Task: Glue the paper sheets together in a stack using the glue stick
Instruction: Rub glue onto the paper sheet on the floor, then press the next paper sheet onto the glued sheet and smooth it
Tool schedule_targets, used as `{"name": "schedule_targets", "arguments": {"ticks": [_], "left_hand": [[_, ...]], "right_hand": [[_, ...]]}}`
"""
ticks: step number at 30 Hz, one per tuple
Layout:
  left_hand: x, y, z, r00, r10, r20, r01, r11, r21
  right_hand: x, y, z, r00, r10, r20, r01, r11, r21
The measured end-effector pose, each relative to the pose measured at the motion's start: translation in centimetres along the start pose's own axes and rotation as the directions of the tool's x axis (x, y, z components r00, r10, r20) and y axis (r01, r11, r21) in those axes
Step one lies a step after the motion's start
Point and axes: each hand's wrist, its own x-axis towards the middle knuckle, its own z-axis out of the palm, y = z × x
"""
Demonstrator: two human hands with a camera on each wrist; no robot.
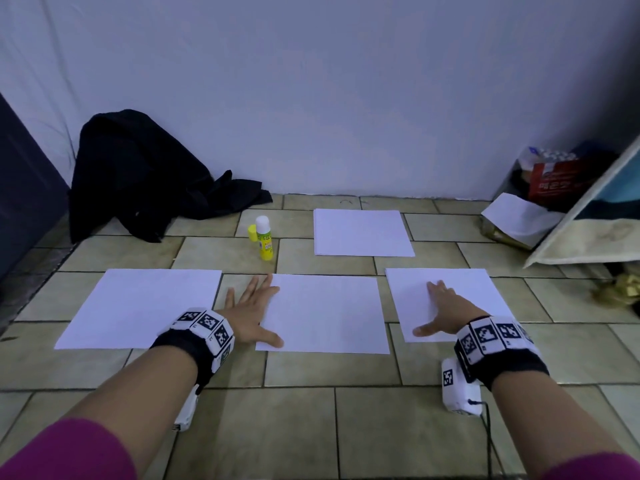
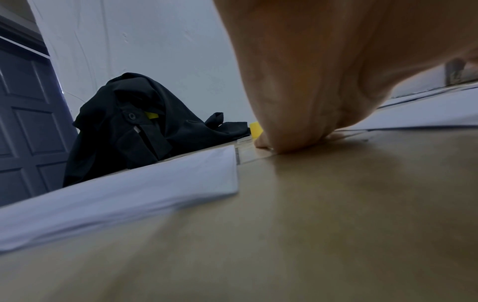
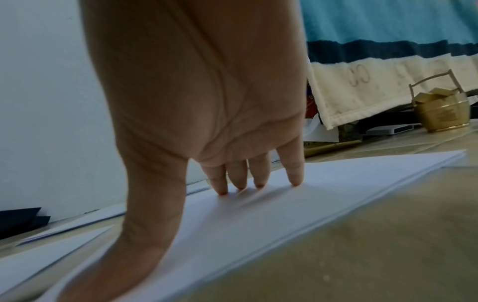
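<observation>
Several white paper sheets lie on the tiled floor: a left sheet (image 1: 142, 306), a middle sheet (image 1: 325, 313), a right sheet (image 1: 464, 299) and a far sheet (image 1: 362, 232). A yellow glue stick (image 1: 264, 239) stands uncapped past the middle sheet, its yellow cap (image 1: 252, 233) beside it. My left hand (image 1: 252, 313) lies flat with spread fingers on the left edge of the middle sheet. My right hand (image 1: 440, 310) presses flat on the right sheet (image 3: 323, 194), fingertips (image 3: 296, 179) down on the paper.
A black garment (image 1: 145, 178) is heaped against the wall at the back left. Boxes and a bag (image 1: 554, 181) stand at the back right beside a leaning board (image 1: 588, 233). A gold pot (image 3: 442, 112) sits at the right.
</observation>
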Motion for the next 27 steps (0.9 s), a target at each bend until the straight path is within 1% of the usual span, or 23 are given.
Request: {"name": "schedule_targets", "arguments": {"ticks": [10,12,17,19,21,23,24,27], "left_hand": [[0.1,-0.1,0.0,1.000,-0.010,0.013,0.010,1.000,0.005],[0.2,-0.2,0.0,1.000,-0.008,0.014,0.008,1.000,0.007],[0.3,-0.3,0.1,1.000,-0.001,0.002,0.001,1.000,0.004],[0.4,-0.3,0.1,1.000,0.002,0.011,-0.002,1.000,0.008],[0.4,-0.3,0.0,1.000,-0.004,0.020,0.004,1.000,0.015],[0.3,-0.2,0.1,1.000,-0.015,0.023,0.015,1.000,0.023],[0.3,-0.2,0.1,0.999,-0.022,0.023,0.022,0.999,0.031],[0.4,0.2,0.5,0.999,-0.047,-0.002,0.047,0.997,0.069]], "right_hand": [[-0.7,0.1,-0.8,1.000,-0.012,-0.007,0.012,0.999,-0.037],[-0.9,0.2,-1.3,1.000,-0.003,-0.020,0.003,1.000,-0.019],[-1.7,0.3,-3.3,0.980,0.106,-0.170,-0.085,0.988,0.127],[-2.7,-0.1,-4.5,0.955,0.148,-0.259,-0.092,0.972,0.215],[-3.9,-1.3,-5.5,0.920,0.154,-0.359,-0.053,0.960,0.275],[-5.1,-3.6,-5.5,0.910,0.125,-0.395,-0.001,0.954,0.299],[-5.5,-5.0,-5.1,0.919,0.091,-0.382,0.027,0.956,0.293],[-5.7,-9.6,-2.3,0.958,-0.037,-0.285,0.113,0.960,0.256]]}}
